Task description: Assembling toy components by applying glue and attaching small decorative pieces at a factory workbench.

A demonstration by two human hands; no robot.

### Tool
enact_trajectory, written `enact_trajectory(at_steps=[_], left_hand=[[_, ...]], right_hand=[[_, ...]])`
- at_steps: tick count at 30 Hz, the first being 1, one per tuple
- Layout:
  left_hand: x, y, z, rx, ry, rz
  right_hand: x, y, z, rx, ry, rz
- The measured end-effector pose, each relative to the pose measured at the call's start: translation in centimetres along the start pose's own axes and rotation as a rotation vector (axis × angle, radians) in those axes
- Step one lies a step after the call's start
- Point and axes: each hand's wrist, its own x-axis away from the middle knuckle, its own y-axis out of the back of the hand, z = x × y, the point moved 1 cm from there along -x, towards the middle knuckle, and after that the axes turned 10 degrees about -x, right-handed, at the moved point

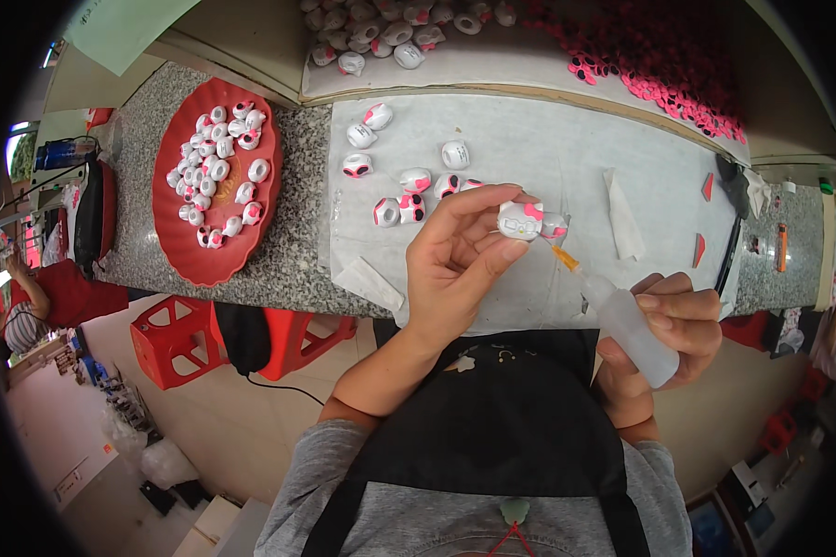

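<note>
My left hand [455, 260] pinches a small white figurine head [518, 223] with pink markings between thumb and fingers. At the head's right side sits a pink-and-grey piece [555, 226]; I cannot tell whether it is attached. My right hand [678, 325] is wrapped round a translucent white squeeze bottle [630, 334], tilted up to the left. Its orange nozzle [565, 258] points at the pink-and-grey piece, very close to it. Beyond my left hand, several similar white heads [415, 179] lie loose on the white paper sheet [492, 116].
A red scalloped tray [171, 246] full of white heads stands on the granite counter [302, 213] at left. Behind the paper, a raised shelf [492, 72] bears more heads and a heap of pink pieces [678, 93]. Folded paper [624, 218] lies right; red stools [172, 342] stand below.
</note>
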Motion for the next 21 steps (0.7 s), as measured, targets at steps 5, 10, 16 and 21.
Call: enact_trajectory(at_steps=[5,10,16,21], left_hand=[[-0.02,0.05,-0.03,0.003,0.011,0.024],[-0.04,-0.2,-0.22,0.014,0.055,0.052],[-0.16,0.01,-0.02,-0.023,-0.053,0.071],[-0.1,-0.14,-0.22,-0.044,-0.049,0.062]], right_hand=[[-0.46,-0.04,-0.09,0.018,0.009,0.073],[-0.08,-0.11,-0.26,0.008,0.018,-0.003],[-0.1,-0.19,-0.29,-0.003,0.008,-0.002],[-0.1,-0.13,-0.29,-0.027,0.012,0.002]])
